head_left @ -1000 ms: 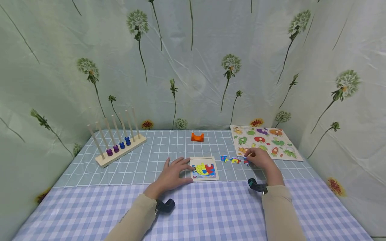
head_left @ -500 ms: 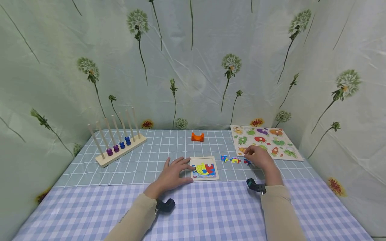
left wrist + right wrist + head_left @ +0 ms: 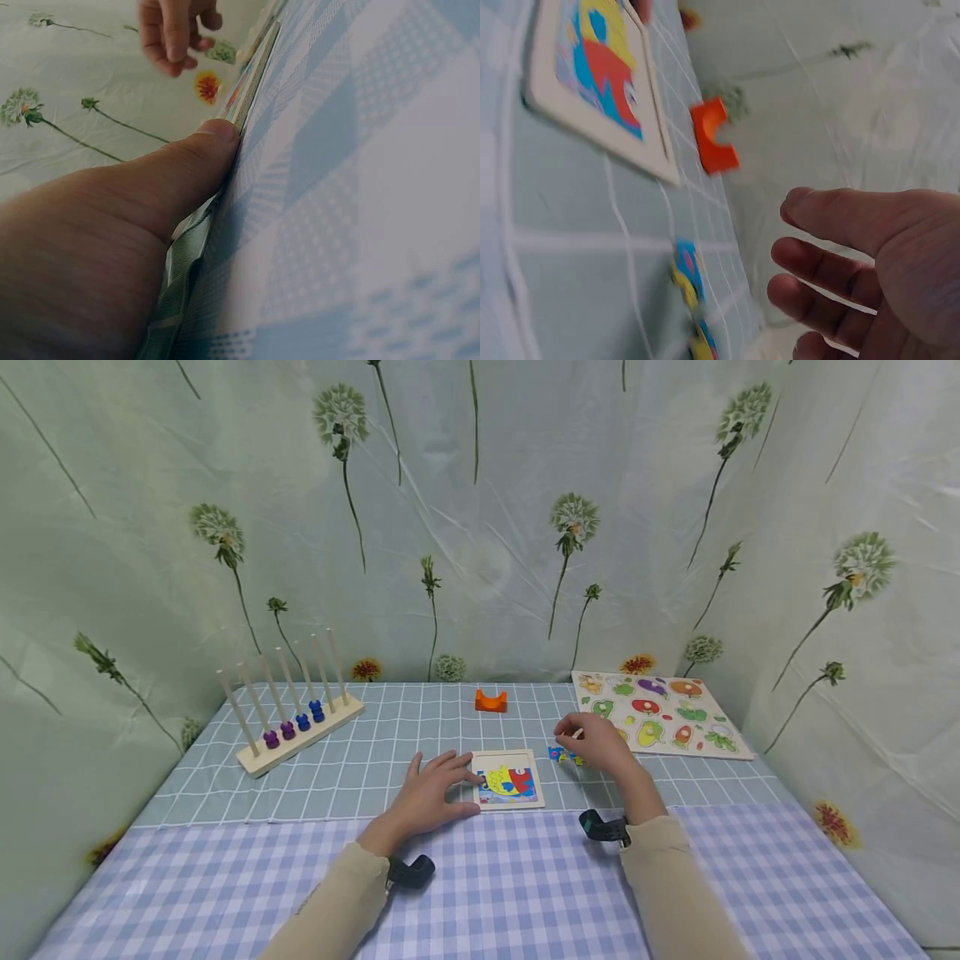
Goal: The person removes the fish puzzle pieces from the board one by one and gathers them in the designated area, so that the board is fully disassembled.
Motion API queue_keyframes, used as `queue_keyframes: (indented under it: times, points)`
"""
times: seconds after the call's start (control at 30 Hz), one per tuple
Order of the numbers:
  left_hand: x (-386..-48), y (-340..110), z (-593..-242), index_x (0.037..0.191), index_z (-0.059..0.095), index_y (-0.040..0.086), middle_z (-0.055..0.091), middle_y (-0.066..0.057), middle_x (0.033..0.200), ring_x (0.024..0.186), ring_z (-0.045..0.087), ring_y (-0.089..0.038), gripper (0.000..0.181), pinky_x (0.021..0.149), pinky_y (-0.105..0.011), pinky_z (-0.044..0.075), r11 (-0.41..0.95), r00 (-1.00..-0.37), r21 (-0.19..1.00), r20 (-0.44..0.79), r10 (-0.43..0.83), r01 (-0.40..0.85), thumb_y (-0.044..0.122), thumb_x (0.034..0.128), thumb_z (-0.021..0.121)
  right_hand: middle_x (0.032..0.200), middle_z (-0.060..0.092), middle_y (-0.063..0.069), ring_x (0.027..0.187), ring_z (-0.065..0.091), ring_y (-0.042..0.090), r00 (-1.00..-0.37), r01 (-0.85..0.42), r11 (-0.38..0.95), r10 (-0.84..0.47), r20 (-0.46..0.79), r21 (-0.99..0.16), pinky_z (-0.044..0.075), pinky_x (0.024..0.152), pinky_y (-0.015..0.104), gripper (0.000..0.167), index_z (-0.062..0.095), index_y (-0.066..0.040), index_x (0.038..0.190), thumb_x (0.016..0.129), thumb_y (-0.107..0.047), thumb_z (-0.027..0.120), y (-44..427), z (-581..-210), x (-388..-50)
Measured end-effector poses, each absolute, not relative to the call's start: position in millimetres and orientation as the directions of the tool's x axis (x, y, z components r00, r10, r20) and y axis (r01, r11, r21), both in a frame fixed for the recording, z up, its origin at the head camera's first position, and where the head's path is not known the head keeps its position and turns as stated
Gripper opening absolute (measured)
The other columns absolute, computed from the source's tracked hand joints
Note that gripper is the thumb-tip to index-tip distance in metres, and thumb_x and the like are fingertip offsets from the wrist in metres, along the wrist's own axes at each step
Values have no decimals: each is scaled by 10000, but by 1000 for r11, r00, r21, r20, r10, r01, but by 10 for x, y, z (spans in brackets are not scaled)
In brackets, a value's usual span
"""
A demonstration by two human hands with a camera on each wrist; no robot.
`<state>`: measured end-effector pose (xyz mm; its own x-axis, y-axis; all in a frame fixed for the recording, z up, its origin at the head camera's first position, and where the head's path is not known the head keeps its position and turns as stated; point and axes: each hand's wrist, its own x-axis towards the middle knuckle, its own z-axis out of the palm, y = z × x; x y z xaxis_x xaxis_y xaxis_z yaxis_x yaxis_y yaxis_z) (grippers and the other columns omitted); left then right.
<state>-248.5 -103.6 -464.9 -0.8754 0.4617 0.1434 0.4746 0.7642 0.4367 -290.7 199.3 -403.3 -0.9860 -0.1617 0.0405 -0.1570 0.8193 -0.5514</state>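
My left hand point(image 3: 429, 795) rests at the left side of a small square wooden fish puzzle point(image 3: 517, 805), fingers spread and the thumb at its near edge. In the left wrist view the thumb point(image 3: 187, 165) touches the puzzle's rim. A red and yellow fish on blue fills part of the tray; a strip along the far side is bare wood. My right hand point(image 3: 596, 745) hovers over loose puzzle pieces point(image 3: 557, 754), its fingers loosely bent. In the right wrist view nothing lies between the fingers of that hand point(image 3: 915, 262). Other pieces are hidden behind it in the head view.
A wooden vegetable peg puzzle point(image 3: 722, 731) lies at the back right. An orange arch block point(image 3: 491, 702) stands at the back middle. On the left is a wooden peg stand point(image 3: 300, 739) with purple and blue beads. A flowered curtain point(image 3: 480, 527) hangs behind the table.
My right hand has moved left from the rightmost loose piece to above the pieces nearer the fish puzzle. The left hand has stayed in place.
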Motion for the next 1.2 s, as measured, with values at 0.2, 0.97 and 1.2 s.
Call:
queue_keyframes:
  times: [0.2,0.97,1.2]
  points:
    - [-2491,-1029,-4649,1155,708,313,468,15,1559,1508,327,-296,371,1196,-708,65,761,-881,456,137,452,461,499,837,754,1097,685,48,921,570,193,-968,-233,806,-247,48,-544,523,790,303,200,714,-141,1127,935,-193,691,1681,-4099,-2889]
    - [-2515,-1016,-4665,997,754,323,510,-28,1525,1492,345,-352,200,1198,-702,109,710,-856,492,179,484,504,430,831,787,1109,598,4,968,552,159,-897,-383,789,-442,-11,-481,484,859,363,267,726,-289,1164,899,-263,744,1132,-4352,-2710]
    - [-2516,-1036,-4675,1001,786,341,522,-49,1515,1497,329,-371,170,1188,-717,105,698,-846,492,185,499,520,397,840,786,1060,596,10,912,533,162,-907,-360,784,-421,-7,-505,476,802,343,244,723,-287,1129,890,-243,753,1091,-4382,-2719]
